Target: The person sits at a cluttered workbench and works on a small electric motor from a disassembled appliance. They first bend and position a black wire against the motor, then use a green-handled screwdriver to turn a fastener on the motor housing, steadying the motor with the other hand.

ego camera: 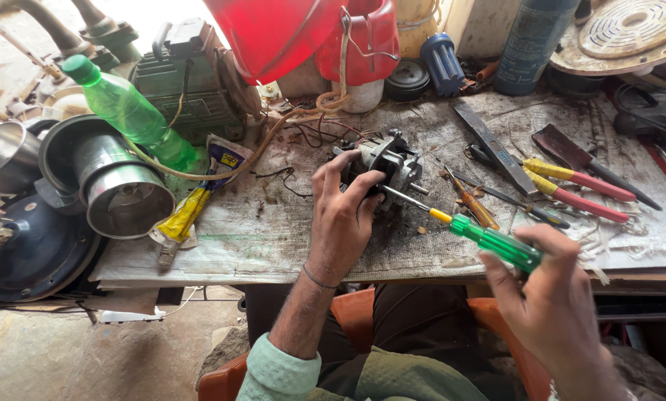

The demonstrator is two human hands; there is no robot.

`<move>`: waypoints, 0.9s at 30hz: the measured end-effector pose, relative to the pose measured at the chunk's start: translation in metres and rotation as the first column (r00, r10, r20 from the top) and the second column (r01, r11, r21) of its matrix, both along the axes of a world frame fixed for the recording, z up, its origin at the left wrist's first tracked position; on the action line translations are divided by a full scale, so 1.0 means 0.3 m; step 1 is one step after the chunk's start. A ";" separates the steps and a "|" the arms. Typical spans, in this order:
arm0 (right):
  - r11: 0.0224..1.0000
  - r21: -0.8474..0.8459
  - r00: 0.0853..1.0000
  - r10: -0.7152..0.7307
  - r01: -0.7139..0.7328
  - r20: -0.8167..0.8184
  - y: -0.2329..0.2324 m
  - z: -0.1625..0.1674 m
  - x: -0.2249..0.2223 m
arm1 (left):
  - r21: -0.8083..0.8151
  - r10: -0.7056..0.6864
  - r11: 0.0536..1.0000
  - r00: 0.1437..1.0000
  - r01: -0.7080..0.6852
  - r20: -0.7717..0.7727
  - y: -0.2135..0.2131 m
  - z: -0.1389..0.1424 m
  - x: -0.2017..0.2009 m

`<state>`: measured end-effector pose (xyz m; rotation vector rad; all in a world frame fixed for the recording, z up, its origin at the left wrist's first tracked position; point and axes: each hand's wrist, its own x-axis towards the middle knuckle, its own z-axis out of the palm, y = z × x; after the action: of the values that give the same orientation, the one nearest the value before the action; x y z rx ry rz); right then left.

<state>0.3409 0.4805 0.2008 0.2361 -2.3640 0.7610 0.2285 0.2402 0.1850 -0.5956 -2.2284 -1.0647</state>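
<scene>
At the centre of the grey, stained cloth-covered workbench (273,230) sits a small grey metal electric motor with exposed wiring (388,160). The left hand (340,215) is curled around its near side, fingers wrapped over the housing at about 7 o'clock from the motor. The right hand (552,286) is closed around the translucent green handle of a screwdriver with a yellow collar (489,239) — its steel shaft runs toward 10 o'clock and its tip meets the motor body. At 3 o'clock from the motor lie yellow-and-pink-handled pliers (578,186). At 9 o'clock, well apart, a green plastic bottle (129,111) lies tilted — beside a shiny steel cylinder (121,189).
</scene>
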 end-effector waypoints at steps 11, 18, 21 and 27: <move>0.986 0.102 0.963 -0.155 0.135 0.221 0.013 -0.009 -0.020 | -0.002 -0.005 1.000 1.000 0.005 0.009 -0.001 0.000 0.002; 0.987 0.140 0.996 -0.083 0.076 0.044 -0.006 0.017 0.006 | -0.016 0.008 1.000 1.000 -0.008 -0.001 -0.001 -0.006 -0.007; 0.962 0.198 0.943 -0.235 0.190 0.234 -0.003 0.011 0.013 | -0.009 0.005 1.000 1.000 -0.005 -0.014 0.002 -0.010 -0.008; 0.990 -0.133 0.993 0.057 -0.043 0.104 0.027 -0.021 -0.001 | 0.002 0.003 1.000 0.999 -0.003 -0.053 -0.002 -0.005 0.000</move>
<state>0.3406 0.4885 0.1945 0.2043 -2.4045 0.9713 0.2285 0.2395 0.1834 -0.6129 -2.1812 -1.0382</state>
